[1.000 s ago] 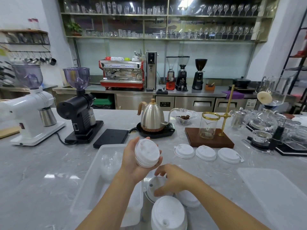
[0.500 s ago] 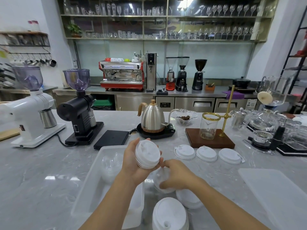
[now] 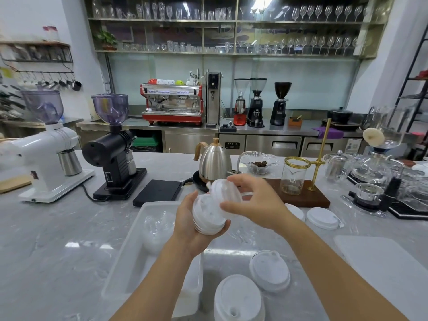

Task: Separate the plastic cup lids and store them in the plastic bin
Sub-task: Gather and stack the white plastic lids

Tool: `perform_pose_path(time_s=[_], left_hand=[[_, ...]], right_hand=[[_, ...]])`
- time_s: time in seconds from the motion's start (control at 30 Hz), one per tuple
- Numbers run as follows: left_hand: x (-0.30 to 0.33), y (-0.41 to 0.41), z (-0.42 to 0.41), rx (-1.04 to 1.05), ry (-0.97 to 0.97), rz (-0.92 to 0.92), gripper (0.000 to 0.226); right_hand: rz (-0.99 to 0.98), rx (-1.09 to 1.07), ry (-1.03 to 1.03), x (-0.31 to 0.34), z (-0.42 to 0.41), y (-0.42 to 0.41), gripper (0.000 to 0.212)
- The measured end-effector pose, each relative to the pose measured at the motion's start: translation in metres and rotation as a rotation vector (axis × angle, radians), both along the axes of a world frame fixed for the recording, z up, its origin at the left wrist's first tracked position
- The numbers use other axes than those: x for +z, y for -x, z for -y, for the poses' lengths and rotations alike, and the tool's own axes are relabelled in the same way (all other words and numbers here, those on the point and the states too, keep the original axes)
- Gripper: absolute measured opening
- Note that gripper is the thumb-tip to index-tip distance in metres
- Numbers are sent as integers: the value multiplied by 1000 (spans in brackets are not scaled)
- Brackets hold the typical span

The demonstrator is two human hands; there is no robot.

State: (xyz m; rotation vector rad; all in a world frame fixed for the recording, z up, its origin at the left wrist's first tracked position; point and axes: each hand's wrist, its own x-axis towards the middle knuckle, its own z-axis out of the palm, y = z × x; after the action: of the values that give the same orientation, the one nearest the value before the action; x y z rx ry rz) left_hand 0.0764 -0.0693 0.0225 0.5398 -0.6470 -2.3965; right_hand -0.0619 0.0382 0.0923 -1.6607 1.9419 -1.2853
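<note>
White lid stack [image 3: 209,214] gripped between both hands.

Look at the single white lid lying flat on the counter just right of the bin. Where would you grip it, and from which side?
Grip the lid by its thin outer rim, coming from above. It lies flat, dome up, with bare counter on its right and far sides, so thumb and fingers can probably pinch opposite edges there. The lid stack crowds its near-left side.
</note>
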Motion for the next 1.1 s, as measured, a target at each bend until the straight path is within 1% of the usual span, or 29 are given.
perform_pose_path(time_s=[0.13, 0.3, 0.5, 0.6, 0.73, 0.87, 0.9, 0.97, 1.0, 1.03, 1.1], left_hand=[[3, 0, 0, -9, 42, -20, 44], [4, -3, -1, -32, 2, -36, 67], [5, -6, -4, -66, 0, -52, 78], [6, -7, -6, -83, -15, -50, 78], [8, -7, -9, -110, 16, -24, 65], [7, -4, -8, -81, 61, 26, 61], [6, -3, -8, -70, 58, 25, 60], [6, -2, -6, -48, 41, -2, 57], [5, -1, -6, -52, 34, -16, 54], [4, -1, -6, -57, 35, -20, 51], [2, 0, -5, -61, 42, -7, 49]], right_hand=[[-63, 35, -22, -6, 10, -19, 71], [-97, 23, -32, -18, 19, -31, 71], [-124, 1, -37, -26, 20, -36, 69], [-153, -14, -75, -24, 20, -36, 68], [-160, -45, -93, -25, 20, -35, 70], [-95, -28, -95, -30, 19, -30, 68], [-42, -6, -104, -30, 18, -26, 67], [132, 44, -97, -26, 16, -17, 69], [213, 44, -73, -26, 12, -11, 69], [250, 22, -39, -25, 8, -5, 65], [207, -64, -9, -31, -3, 8, 56]])
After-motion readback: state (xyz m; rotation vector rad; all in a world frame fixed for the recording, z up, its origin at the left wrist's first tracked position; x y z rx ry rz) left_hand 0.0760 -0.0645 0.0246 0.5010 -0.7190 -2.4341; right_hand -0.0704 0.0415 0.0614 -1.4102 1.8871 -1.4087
